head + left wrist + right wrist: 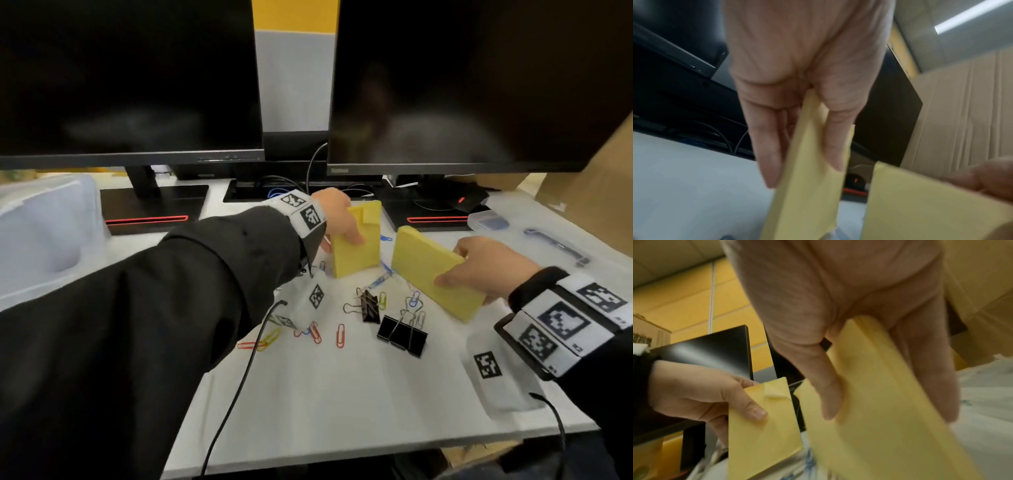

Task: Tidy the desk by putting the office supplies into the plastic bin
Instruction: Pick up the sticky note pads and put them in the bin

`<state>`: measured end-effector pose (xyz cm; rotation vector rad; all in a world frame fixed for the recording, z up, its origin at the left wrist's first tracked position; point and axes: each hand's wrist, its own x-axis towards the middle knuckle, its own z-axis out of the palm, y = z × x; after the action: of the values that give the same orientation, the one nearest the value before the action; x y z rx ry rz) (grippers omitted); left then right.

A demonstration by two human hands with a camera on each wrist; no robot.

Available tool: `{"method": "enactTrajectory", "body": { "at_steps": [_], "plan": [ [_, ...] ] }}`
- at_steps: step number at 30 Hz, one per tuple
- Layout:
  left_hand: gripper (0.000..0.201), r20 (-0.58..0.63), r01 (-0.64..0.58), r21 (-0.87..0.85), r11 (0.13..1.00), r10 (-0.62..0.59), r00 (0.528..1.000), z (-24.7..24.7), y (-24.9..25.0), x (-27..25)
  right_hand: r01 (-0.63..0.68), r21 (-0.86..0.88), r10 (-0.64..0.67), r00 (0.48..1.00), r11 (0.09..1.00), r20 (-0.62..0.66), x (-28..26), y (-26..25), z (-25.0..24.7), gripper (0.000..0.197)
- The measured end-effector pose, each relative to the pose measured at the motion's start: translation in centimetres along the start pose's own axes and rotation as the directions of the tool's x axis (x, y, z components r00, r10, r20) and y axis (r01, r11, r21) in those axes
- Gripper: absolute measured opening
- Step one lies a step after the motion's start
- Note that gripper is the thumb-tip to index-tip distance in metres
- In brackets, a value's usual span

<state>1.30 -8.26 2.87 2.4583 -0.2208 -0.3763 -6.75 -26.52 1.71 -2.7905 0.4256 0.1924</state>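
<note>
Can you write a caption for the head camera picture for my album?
Each hand, left and right, holds a yellow sticky-note pad above scattered paper clips.

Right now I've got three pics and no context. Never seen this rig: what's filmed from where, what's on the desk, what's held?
No robot: a person with a camera on the head and one on each wrist. The head view looks down at a white desk below two dark monitors. The left hand pinches one yellow pad; the right hand holds another pad. The two close-ups are the wrist views, looking along the fingers at those pads. Loose paper clips and binder clips lie on the desk; the plastic bin sits at far left.
</note>
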Motion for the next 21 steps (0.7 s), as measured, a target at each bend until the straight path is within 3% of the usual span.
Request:
{"method": "enactTrajectory", "body": {
  "at_steps": [2,5,6,8,10,12,16,18,21],
  "plan": [
    [0.038,-0.042,-0.032,-0.097,0.995,0.028,0.999,-1.3,0.2,-0.6,0.012,0.125,-0.005,0.998,0.992,-0.059,0.2,0.0,-0.7,0.04],
    [0.034,-0.131,-0.123,-0.333,0.935,0.083,0.988,-3.9,0.6,-1.6,0.063,0.431,0.024,0.981,0.9,-0.192,0.5,-0.2,-1.8,0.032],
    [0.033,-0.142,-0.158,-0.439,0.884,0.105,0.984,-4.9,0.7,-2.1,0.105,0.566,0.02,0.977,0.818,-0.21,0.6,-0.5,-2.0,0.031],
    [0.035,-0.123,-0.204,-0.568,0.797,0.162,0.979,-6.6,1.1,-3.5,0.181,0.81,-0.057,0.982,0.558,-0.181,0.5,-1.6,-2.1,0.038],
    [0.033,-0.102,-0.242,-0.55,0.8,0.224,0.969,-7.6,1.3,-4.8,0.191,0.92,-0.21,0.97,0.342,-0.123,-0.1,-3.3,-1.9,0.038],
    [0.033,-0.11,-0.258,-0.474,0.842,0.234,0.966,-7.9,1.2,-5.7,0.162,0.967,-0.328,0.94,0.198,-0.09,-0.9,-5.5,-1.4,0.027],
    [0.039,-0.217,-0.245,-0.345,0.906,0.177,0.96,-8.9,-0.4,-6.8,-0.004,0.997,-0.373,0.928,-0.073,-0.023,-1.8,-9.2,-0.2,0.026],
    [0.039,-0.249,-0.222,-0.274,0.936,0.154,0.956,-9.9,-1.5,-7.4,-0.065,0.992,-0.423,0.906,-0.112,0.012,-2.2,-10.5,0.4,0.032],
    [0.033,-0.218,-0.185,-0.176,0.967,0.145,0.965,-11.2,-3.1,-8.5,-0.102,0.992,-0.537,0.842,-0.077,0.045,-2.6,-12.1,1.2,0.059]
  ]
}}
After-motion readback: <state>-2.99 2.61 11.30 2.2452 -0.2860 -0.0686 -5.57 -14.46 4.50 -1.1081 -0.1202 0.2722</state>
